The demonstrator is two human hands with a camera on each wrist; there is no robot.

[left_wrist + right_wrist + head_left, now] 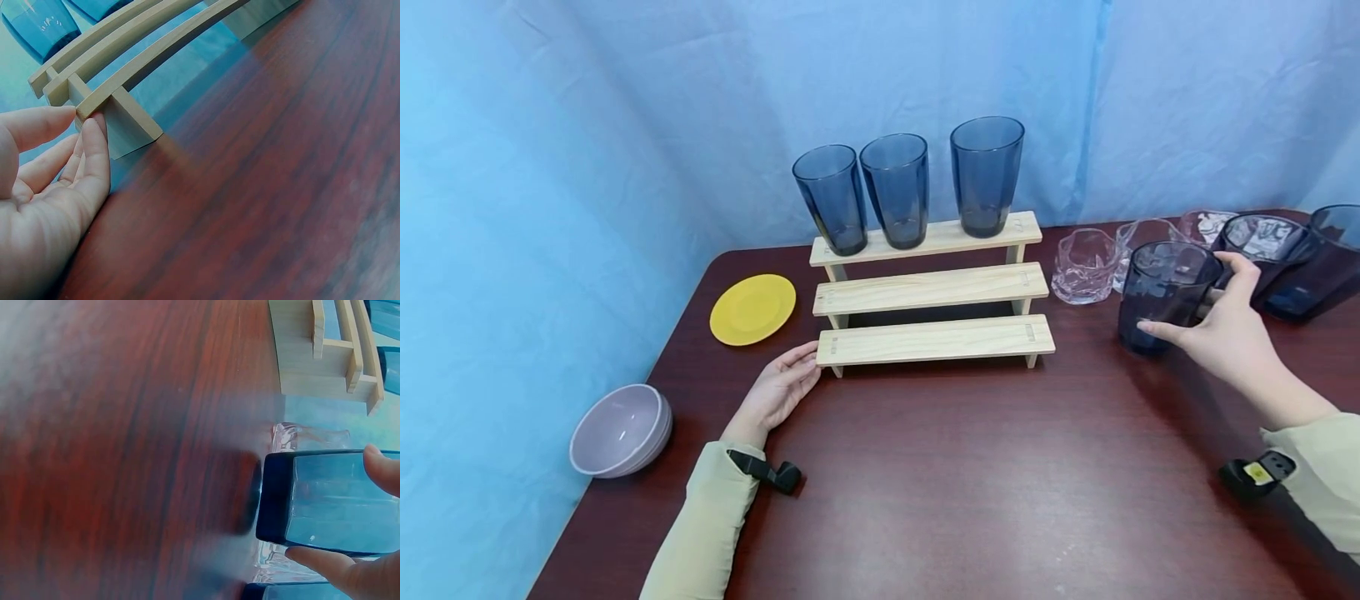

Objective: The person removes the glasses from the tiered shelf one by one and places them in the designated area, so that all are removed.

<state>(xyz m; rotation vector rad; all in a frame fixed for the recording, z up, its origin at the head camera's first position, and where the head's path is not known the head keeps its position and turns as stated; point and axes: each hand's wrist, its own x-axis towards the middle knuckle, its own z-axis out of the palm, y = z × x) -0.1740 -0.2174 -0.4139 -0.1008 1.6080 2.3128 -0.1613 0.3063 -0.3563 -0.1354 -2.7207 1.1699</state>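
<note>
Right hand (1221, 333) is wrapping thumb and fingers around the dark blue glass (1165, 293), standing upright on the table (970, 483), right of the wooden stepped rack (931, 340). Left hand (778, 387), fingers straight, is touching the rack's lowest step; tall blue tumblers (898, 190) are occupying the top step beyond.

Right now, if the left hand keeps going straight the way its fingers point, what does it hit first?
The left hand already has its fingers at the left end of the wooden rack's bottom step, so the rack comes first; exact contact is hard to judge.
</note>
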